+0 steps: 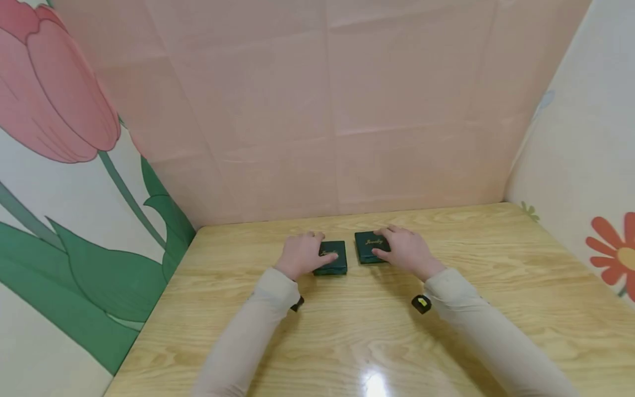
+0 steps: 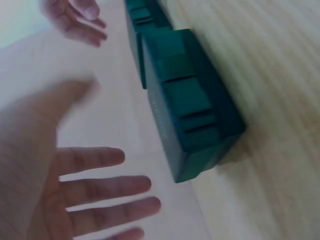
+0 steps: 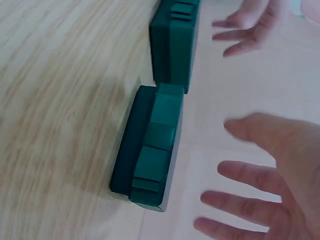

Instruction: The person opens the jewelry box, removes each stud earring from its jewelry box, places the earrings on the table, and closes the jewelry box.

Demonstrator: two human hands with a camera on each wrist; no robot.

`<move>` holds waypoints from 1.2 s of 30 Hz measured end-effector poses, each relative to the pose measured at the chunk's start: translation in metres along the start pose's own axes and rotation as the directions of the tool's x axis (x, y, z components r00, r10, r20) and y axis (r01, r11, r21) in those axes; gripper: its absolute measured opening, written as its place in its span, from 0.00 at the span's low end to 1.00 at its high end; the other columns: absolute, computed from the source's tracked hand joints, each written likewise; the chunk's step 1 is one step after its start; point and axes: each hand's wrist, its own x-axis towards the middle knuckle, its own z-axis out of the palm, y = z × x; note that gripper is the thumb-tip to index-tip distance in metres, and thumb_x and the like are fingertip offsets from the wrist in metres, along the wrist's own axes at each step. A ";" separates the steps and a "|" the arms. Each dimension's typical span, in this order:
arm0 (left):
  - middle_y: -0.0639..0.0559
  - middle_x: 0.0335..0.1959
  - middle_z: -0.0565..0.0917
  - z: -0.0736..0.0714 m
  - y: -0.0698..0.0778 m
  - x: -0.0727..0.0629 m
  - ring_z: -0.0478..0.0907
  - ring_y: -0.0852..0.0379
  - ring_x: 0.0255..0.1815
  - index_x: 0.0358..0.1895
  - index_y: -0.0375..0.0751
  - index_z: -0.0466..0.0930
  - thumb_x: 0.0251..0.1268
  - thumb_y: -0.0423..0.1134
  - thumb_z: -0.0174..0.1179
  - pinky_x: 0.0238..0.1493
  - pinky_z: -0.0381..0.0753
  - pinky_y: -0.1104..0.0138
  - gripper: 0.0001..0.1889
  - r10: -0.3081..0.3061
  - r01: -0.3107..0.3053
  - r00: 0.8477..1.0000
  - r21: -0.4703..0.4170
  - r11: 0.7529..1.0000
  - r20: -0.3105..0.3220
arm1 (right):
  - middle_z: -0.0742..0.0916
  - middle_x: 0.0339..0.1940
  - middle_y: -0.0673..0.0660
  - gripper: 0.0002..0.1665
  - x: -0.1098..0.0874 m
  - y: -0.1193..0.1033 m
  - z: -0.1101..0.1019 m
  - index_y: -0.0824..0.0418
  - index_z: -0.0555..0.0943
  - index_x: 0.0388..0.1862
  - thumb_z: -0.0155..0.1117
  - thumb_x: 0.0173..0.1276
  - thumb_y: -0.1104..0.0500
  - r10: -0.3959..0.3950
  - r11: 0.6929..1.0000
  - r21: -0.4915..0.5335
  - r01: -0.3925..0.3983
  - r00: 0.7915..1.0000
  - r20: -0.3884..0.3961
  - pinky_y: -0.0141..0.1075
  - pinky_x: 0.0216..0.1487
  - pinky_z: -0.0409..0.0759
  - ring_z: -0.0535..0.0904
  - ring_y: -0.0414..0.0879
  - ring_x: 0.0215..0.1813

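Observation:
Two dark green jewelry boxes with gold lettering lie side by side on the wooden table, a small gap between them. Over the left box [image 1: 333, 264] hovers my left hand [image 1: 303, 255], its fingers spread and apart from the box in the left wrist view. My right hand [image 1: 408, 251] is above the right box [image 1: 366, 248], fingers likewise extended and holding nothing. Each box has a ribbed green ribbon bow on its front side, seen on the near box [image 2: 185, 105] in the left wrist view and on the near box [image 3: 155, 145] in the right wrist view.
The wood-grain table [image 1: 347, 331] reaches back to a pink cloth backdrop [image 1: 327, 110]. A tulip-printed panel [image 1: 64, 94] stands at the left and a flower-printed white panel [image 1: 585, 143] at the right. Dark wrist devices show under both sleeves.

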 end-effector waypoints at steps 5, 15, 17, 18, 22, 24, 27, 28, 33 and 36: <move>0.56 0.35 0.85 -0.016 0.006 0.013 0.76 0.63 0.20 0.51 0.48 0.81 0.69 0.55 0.55 0.20 0.74 0.69 0.18 0.065 -0.068 0.997 -0.048 0.997 -0.049 | 0.86 0.43 0.59 0.14 0.011 0.010 -0.007 0.60 0.81 0.45 0.62 0.69 0.51 0.025 0.980 0.198 -0.031 0.999 0.035 0.47 0.40 0.80 0.82 0.51 0.41; 0.52 0.66 0.71 -0.020 0.052 0.067 0.79 0.56 0.50 0.69 0.51 0.65 0.59 0.55 0.66 0.48 0.79 0.62 0.35 0.145 -0.090 0.972 -0.280 0.956 0.183 | 0.63 0.71 0.74 0.57 0.042 0.046 -0.011 0.67 0.54 0.74 0.72 0.58 0.42 -0.072 0.888 0.451 -0.086 0.944 0.322 0.63 0.63 0.65 0.60 0.71 0.70; 0.50 0.71 0.65 -0.010 0.061 0.075 0.76 0.54 0.59 0.73 0.51 0.59 0.55 0.56 0.69 0.55 0.77 0.60 0.44 0.150 -0.085 0.962 -0.271 0.959 0.229 | 0.57 0.74 0.75 0.64 0.045 0.048 -0.008 0.67 0.47 0.77 0.73 0.56 0.42 -0.090 0.890 0.442 -0.111 0.908 0.409 0.64 0.66 0.60 0.54 0.71 0.73; 0.50 0.72 0.63 -0.006 0.065 0.079 0.71 0.54 0.65 0.74 0.51 0.56 0.52 0.57 0.70 0.60 0.74 0.60 0.47 0.145 -0.084 0.958 -0.243 0.966 0.248 | 0.56 0.75 0.75 0.66 0.047 0.049 -0.006 0.68 0.45 0.77 0.74 0.55 0.43 -0.096 0.892 0.436 -0.119 0.893 0.439 0.64 0.67 0.59 0.52 0.71 0.73; 0.48 0.74 0.59 0.012 0.078 0.088 0.62 0.52 0.71 0.77 0.52 0.49 0.48 0.57 0.73 0.63 0.71 0.58 0.54 0.102 -0.038 0.944 -0.204 0.978 0.314 | 0.56 0.75 0.73 0.69 0.048 0.048 0.003 0.69 0.42 0.77 0.78 0.52 0.48 -0.102 0.877 0.453 -0.160 0.859 0.501 0.60 0.68 0.59 0.55 0.68 0.73; 0.48 0.72 0.61 0.018 0.084 0.092 0.64 0.53 0.69 0.77 0.53 0.50 0.47 0.56 0.73 0.61 0.72 0.60 0.54 0.084 -0.022 0.943 -0.192 0.981 0.321 | 0.57 0.75 0.72 0.70 0.047 0.048 0.006 0.68 0.42 0.77 0.79 0.50 0.49 -0.097 0.875 0.455 -0.165 0.861 0.500 0.57 0.68 0.61 0.59 0.66 0.71; 0.49 0.68 0.65 0.029 0.089 0.094 0.66 0.53 0.66 0.75 0.52 0.53 0.47 0.55 0.73 0.59 0.73 0.62 0.52 0.075 -0.022 0.948 -0.169 0.985 0.310 | 0.60 0.74 0.71 0.70 0.045 0.048 0.014 0.68 0.45 0.77 0.81 0.48 0.51 -0.086 0.878 0.449 -0.164 0.870 0.486 0.55 0.67 0.63 0.62 0.64 0.70; 0.49 0.67 0.66 0.032 0.090 0.095 0.66 0.54 0.65 0.75 0.52 0.54 0.46 0.55 0.74 0.58 0.74 0.62 0.52 0.072 -0.027 0.951 -0.153 0.988 0.301 | 0.60 0.73 0.71 0.70 0.045 0.048 0.017 0.69 0.46 0.77 0.81 0.47 0.52 -0.085 0.880 0.449 -0.157 0.877 0.474 0.55 0.66 0.63 0.63 0.64 0.69; 0.49 0.67 0.66 0.035 0.088 0.091 0.65 0.53 0.65 0.75 0.52 0.54 0.45 0.54 0.75 0.59 0.73 0.61 0.53 0.061 -0.026 0.960 -0.129 0.991 0.272 | 0.68 0.68 0.72 0.64 0.047 0.048 0.029 0.72 0.54 0.73 0.83 0.44 0.55 -0.107 0.876 0.472 -0.097 0.916 0.387 0.55 0.65 0.66 0.68 0.63 0.65; 0.48 0.65 0.68 0.026 0.082 0.085 0.65 0.52 0.63 0.74 0.52 0.56 0.45 0.53 0.75 0.58 0.73 0.62 0.52 0.080 -0.043 0.959 -0.139 0.989 0.271 | 0.71 0.65 0.71 0.61 0.047 0.043 0.030 0.72 0.58 0.70 0.83 0.44 0.52 -0.128 0.882 0.468 -0.054 0.929 0.348 0.54 0.64 0.68 0.70 0.62 0.63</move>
